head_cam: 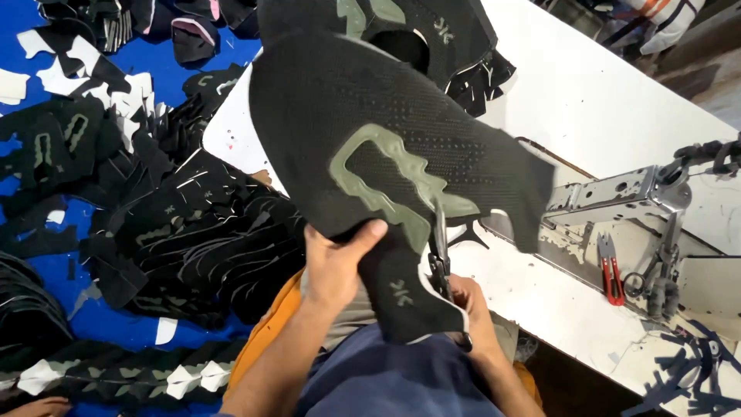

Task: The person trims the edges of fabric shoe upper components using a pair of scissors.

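Left hand (333, 262) pinches the lower edge of a black knit shoe upper (386, 147), thumb on top, the other fingers curled under the fabric and hidden. The upper is held up in the air over the lap, fanned out above and beyond the fingers, and covers most of the view.

Right hand (469, 309) sits just right of the left one, low on the upper's white-edged border. Its fingers are closed round the handles of dark scissors (440, 259) whose blades point up along the fabric, close to the olive-green wavy patch (394, 181) (exact blade gap can't be told).

Risks, as a judgement: the blades lie right next to the left thumb, so a slip could nick it. The fabric hangs loose from a single pinch, so it could sag into the blades and get cut in the knit or the green patch instead of at the trim.

Marks: a small pale emblem (400, 293) sits on the upper between the two hands; the green patch is above the fingers. A second upper beyond carries a like small emblem (442, 29).

Farther left of the fingers, piles of black cut pieces (193, 232) on blue sheet (116, 324). To the right, white table (587, 100) with a sewing machine (617, 197) and red thread snips (611, 270).
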